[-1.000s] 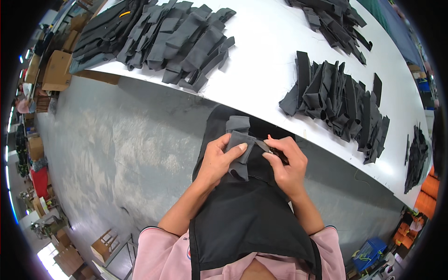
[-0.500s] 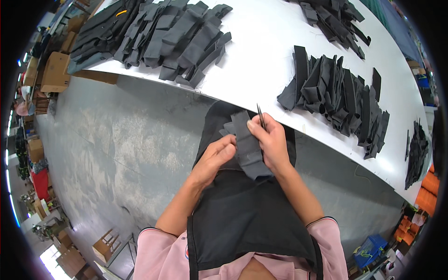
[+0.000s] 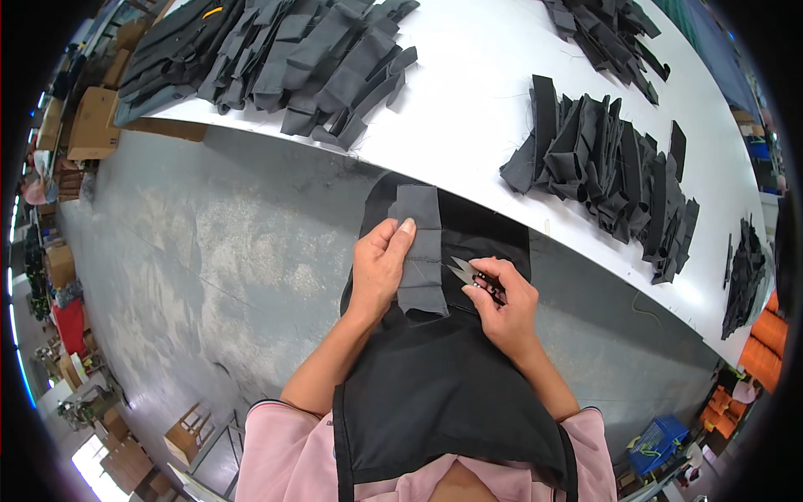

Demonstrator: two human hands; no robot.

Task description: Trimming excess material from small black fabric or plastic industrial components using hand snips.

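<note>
My left hand (image 3: 382, 263) grips a dark grey strip of sewn fabric (image 3: 421, 251) along its left edge, thumb on top. Seams cross the strip, which hangs lengthwise over my lap. To its right, my right hand (image 3: 504, 301) is closed around a pair of thread snips (image 3: 481, 280). Their blades are apart and point left toward the strip's edge, close to it. Below both hands lies my black apron (image 3: 443, 376).
A white table (image 3: 468, 100) runs across in front of me. It bears grey fabric pieces (image 3: 326, 67) at left, a folded pile (image 3: 598, 159) at right and more strips (image 3: 606, 42) behind. A cardboard box (image 3: 92, 124) and a blue crate (image 3: 657, 446) stand farther off.
The fabric strip has been straightened and shifted slightly left in my left hand. My right hand has let go of the strip, moved down and right, and turned the snips toward it.
</note>
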